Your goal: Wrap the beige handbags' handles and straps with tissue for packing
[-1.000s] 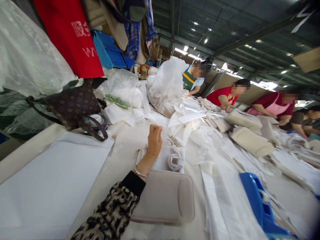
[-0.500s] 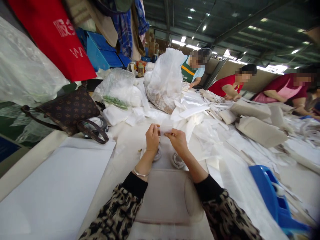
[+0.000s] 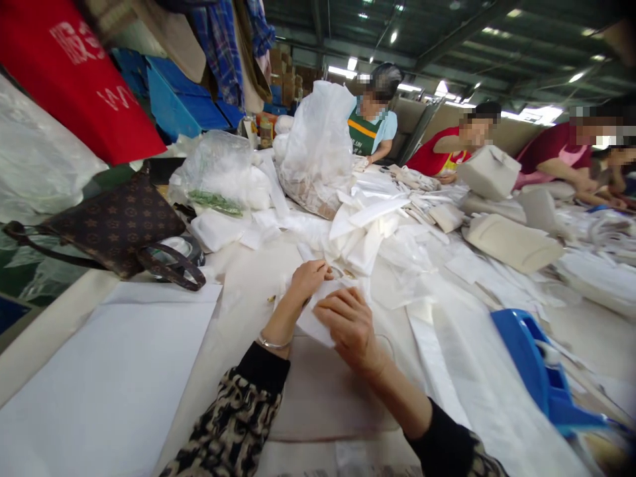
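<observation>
A small white sheet (image 3: 317, 326) slants between my two hands above the work table. My left hand (image 3: 309, 283) is closed at its upper left edge, fingertips pressed together. My right hand (image 3: 350, 324), its fingers curled in a pinch, is closed at the sheet's right side and hides part of it. A rounded beige flat piece (image 3: 330, 397) lies on the table below my hands, partly covered by my right wrist. Just beyond my fingers, a small ring-shaped thing (image 3: 338, 272) shows only in part.
White offcuts (image 3: 368, 228) and a plastic bag (image 3: 315, 149) lie ahead. At left are a brown patterned handbag (image 3: 116, 218) and a large white sheet (image 3: 99, 377). A blue tape dispenser (image 3: 521, 358) stands at right. Several co-workers (image 3: 370, 126) sit across the table.
My hands have come down and nearer, the right one turning over the sheet, which now shows its face. The view has shifted slightly. A co-worker in red has raised a beige bag.
</observation>
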Action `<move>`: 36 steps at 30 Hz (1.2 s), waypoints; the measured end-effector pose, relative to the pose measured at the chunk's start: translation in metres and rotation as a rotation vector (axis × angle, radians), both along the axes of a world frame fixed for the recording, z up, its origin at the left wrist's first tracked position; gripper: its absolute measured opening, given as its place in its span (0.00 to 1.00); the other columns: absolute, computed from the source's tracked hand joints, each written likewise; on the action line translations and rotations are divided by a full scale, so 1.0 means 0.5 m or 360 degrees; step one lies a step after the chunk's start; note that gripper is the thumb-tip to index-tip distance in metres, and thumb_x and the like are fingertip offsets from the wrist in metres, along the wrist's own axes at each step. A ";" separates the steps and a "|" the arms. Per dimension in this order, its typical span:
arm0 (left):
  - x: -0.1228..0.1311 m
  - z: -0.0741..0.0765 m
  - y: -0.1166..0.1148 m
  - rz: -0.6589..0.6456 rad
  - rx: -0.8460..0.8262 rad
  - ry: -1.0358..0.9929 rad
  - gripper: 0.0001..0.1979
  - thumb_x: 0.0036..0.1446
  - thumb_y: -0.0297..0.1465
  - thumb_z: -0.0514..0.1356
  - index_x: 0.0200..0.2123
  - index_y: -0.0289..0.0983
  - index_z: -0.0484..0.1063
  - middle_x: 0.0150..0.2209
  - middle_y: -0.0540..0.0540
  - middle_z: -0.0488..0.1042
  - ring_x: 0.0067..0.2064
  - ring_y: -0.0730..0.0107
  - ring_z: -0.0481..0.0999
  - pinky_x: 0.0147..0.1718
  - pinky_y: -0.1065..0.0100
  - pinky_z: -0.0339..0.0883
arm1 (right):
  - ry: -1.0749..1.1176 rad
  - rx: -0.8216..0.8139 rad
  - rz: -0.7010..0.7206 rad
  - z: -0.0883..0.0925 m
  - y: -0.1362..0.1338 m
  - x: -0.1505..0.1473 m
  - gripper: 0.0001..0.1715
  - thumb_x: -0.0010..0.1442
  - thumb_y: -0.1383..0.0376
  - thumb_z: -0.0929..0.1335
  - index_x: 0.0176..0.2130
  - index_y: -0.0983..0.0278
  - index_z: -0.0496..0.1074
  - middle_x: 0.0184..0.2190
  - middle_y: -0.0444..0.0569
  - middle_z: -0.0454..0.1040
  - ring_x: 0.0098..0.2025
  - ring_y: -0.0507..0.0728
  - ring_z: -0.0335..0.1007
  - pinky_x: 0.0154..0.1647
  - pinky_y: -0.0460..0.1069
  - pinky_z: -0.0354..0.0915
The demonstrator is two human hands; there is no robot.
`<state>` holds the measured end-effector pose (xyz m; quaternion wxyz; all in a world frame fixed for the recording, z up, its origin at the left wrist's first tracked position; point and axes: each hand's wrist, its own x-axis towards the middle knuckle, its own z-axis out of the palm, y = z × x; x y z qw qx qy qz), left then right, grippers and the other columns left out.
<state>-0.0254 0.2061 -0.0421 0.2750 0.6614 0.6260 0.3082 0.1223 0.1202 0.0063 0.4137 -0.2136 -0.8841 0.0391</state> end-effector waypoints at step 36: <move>0.048 0.071 -0.188 -0.0266 0.0632 0.0038 0.16 0.54 0.19 0.50 0.34 0.37 0.76 0.37 0.47 0.79 0.42 0.70 0.77 0.46 0.68 0.71 | -0.0379 -0.0195 -0.0009 -0.162 -0.220 0.135 0.14 0.52 0.76 0.64 0.39 0.65 0.70 0.57 0.59 0.68 0.65 0.62 0.54 0.62 0.64 0.59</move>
